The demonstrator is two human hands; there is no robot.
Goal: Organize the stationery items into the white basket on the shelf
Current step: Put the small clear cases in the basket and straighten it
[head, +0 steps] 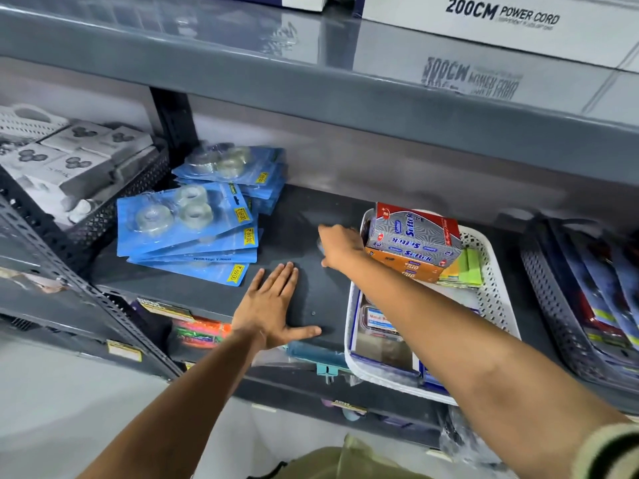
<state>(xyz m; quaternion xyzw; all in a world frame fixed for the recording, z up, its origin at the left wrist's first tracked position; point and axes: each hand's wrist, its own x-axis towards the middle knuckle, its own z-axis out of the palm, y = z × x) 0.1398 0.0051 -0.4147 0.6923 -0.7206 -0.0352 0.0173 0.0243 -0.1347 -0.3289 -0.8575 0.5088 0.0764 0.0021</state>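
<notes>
The white basket [498, 271] stands on the dark shelf [294, 216] at the right. It holds stacked Softek boxes [413, 236], green and yellow sticky notes [466, 267] and flat boxes [380, 326] at the front. Blue blister packs of clear tape [186, 229] lie fanned on the shelf at the left, with a second pile [235, 167] behind them. My left hand [273, 305] rests flat on the shelf, fingers spread, holding nothing. My right hand [340, 247] reaches across the basket's left rim, blurred, its thumb and fingers pinched on a small clear roll [320, 244].
A dark mesh basket [138, 188] with white boxes fills the far left. A grey perforated basket [553, 305] of packets stands at the right. The upper shelf edge [311, 88] hangs low overhead, carrying a power cord box [501, 25]. Coloured items [200, 331] lie on the shelf below.
</notes>
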